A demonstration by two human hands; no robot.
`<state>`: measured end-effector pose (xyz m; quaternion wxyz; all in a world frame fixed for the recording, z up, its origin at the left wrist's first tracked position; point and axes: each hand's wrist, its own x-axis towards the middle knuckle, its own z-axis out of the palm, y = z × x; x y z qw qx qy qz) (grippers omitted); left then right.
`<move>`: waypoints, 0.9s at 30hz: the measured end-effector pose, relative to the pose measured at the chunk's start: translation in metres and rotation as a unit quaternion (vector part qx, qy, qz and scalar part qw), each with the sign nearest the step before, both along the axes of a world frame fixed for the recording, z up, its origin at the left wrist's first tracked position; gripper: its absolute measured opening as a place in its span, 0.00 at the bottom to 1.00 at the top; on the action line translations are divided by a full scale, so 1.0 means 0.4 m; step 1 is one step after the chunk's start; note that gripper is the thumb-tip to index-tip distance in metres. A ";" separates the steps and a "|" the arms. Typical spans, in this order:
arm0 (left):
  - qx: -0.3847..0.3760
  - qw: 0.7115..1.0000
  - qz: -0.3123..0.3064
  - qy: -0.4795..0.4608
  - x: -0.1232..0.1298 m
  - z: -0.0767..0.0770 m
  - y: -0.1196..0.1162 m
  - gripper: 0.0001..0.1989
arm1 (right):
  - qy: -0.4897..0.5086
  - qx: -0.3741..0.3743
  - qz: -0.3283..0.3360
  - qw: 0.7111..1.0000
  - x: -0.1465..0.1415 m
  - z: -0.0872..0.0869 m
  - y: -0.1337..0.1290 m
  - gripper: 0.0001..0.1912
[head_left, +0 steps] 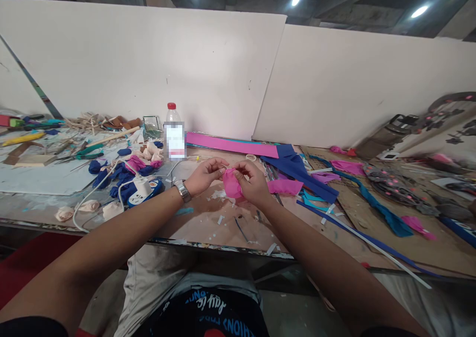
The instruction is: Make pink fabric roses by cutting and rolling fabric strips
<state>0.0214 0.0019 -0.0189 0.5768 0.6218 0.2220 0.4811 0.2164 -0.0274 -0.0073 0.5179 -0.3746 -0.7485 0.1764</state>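
Note:
A piece of bright pink crepe paper (232,184), gathered at its top, is held between my two hands over the middle of the table. My right hand (253,180) is closed on it, thumb in front. From the left, my left hand (206,175), with a watch at the wrist, pinches at the gathered top edge with its fingertips. Part of a longer pink strip (285,186) lies on the table just right of my right hand.
A bottle with a red cap (171,106) stands behind my left hand. Left are a power strip (151,190), a white cable and blue, pink and cream paper flowers (89,206). Blue strips (286,166) and a white stick (394,260) lie right. The table's front edge is near.

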 end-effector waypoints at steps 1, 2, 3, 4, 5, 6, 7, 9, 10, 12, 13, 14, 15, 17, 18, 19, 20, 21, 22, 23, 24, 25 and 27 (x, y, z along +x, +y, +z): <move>-0.003 1.000 -0.009 -0.001 0.000 0.000 -0.001 0.19 | 0.000 -0.001 -0.001 1.000 -0.001 0.000 0.000 0.06; -0.007 1.000 -0.017 -0.002 0.001 0.001 -0.002 0.19 | 0.000 -0.003 -0.002 1.000 -0.002 0.000 -0.001 0.05; -0.013 1.000 -0.025 -0.002 0.000 0.002 -0.003 0.19 | 0.001 -0.005 -0.004 1.000 -0.003 0.000 -0.001 0.05; -0.018 0.999 -0.031 0.000 0.000 0.004 -0.005 0.19 | 0.002 -0.007 -0.006 1.000 -0.004 0.000 0.000 0.05; -0.023 0.999 -0.035 0.002 -0.001 0.006 -0.007 0.19 | 0.003 -0.008 -0.008 1.000 -0.004 -0.001 0.000 0.05; -0.025 0.999 -0.037 0.006 -0.002 0.008 -0.008 0.20 | 0.004 -0.010 -0.010 1.000 -0.005 -0.002 0.001 0.05; -0.025 0.999 -0.037 0.010 -0.003 0.010 -0.010 0.20 | 0.004 -0.011 -0.011 1.000 -0.004 -0.003 0.002 0.06; -0.025 0.999 -0.036 0.014 -0.005 0.012 -0.011 0.22 | 0.006 -0.016 -0.011 1.000 -0.004 -0.004 0.003 0.06; -0.027 0.999 -0.036 0.012 -0.005 0.012 -0.011 0.23 | 0.007 -0.019 -0.009 1.000 -0.004 -0.004 0.003 0.07; -0.037 0.998 -0.041 0.003 -0.005 0.010 -0.009 0.23 | 0.015 -0.025 -0.003 1.000 -0.005 -0.003 0.001 0.07; -0.043 0.998 -0.046 -0.001 -0.004 0.009 -0.008 0.23 | 0.018 -0.027 0.000 0.999 -0.006 -0.002 0.000 0.07; -0.048 0.998 -0.050 -0.004 -0.004 0.007 -0.007 0.22 | 0.020 -0.030 0.001 0.999 -0.007 0.000 -0.001 0.07; -0.049 0.997 -0.054 -0.003 -0.003 0.005 -0.007 0.21 | 0.021 -0.032 -0.001 0.999 -0.008 0.001 -0.002 0.07; -0.037 0.998 -0.050 0.013 -0.002 0.004 -0.006 0.20 | 0.020 -0.034 -0.007 0.999 -0.010 0.004 -0.004 0.07; -0.023 0.999 -0.042 0.026 -0.001 0.004 -0.005 0.20 | 0.018 -0.035 -0.011 0.999 -0.010 0.006 -0.005 0.07; -0.005 0.999 -0.031 0.041 0.000 0.004 -0.005 0.19 | 0.016 -0.035 -0.013 0.999 -0.010 0.006 -0.005 0.07; 0.014 0.998 -0.020 0.055 0.000 0.005 -0.005 0.19 | 0.014 -0.035 -0.015 0.999 -0.010 0.007 -0.006 0.07; 0.033 0.997 -0.011 0.069 0.000 0.006 -0.006 0.18 | 0.011 -0.034 -0.014 0.999 -0.010 0.007 -0.006 0.08; 0.050 0.995 -0.002 0.081 0.000 0.007 -0.006 0.18 | 0.007 -0.033 -0.014 0.999 -0.010 0.006 -0.005 0.08; 0.068 0.993 0.009 0.094 0.000 0.008 -0.007 0.17 | 0.003 -0.031 -0.013 0.999 -0.009 0.005 -0.004 0.08; 0.086 0.990 0.026 0.107 0.000 0.009 -0.009 0.16 | 0.000 -0.029 -0.013 0.999 -0.008 0.004 -0.003 0.09; 0.105 0.986 0.049 0.122 0.000 0.010 -0.010 0.15 | -0.005 -0.026 -0.015 1.000 -0.006 0.002 -0.002 0.09; 0.136 0.975 0.096 0.146 -0.001 0.010 -0.014 0.14 | -0.025 -0.021 -0.016 0.999 -0.002 -0.001 0.002 0.09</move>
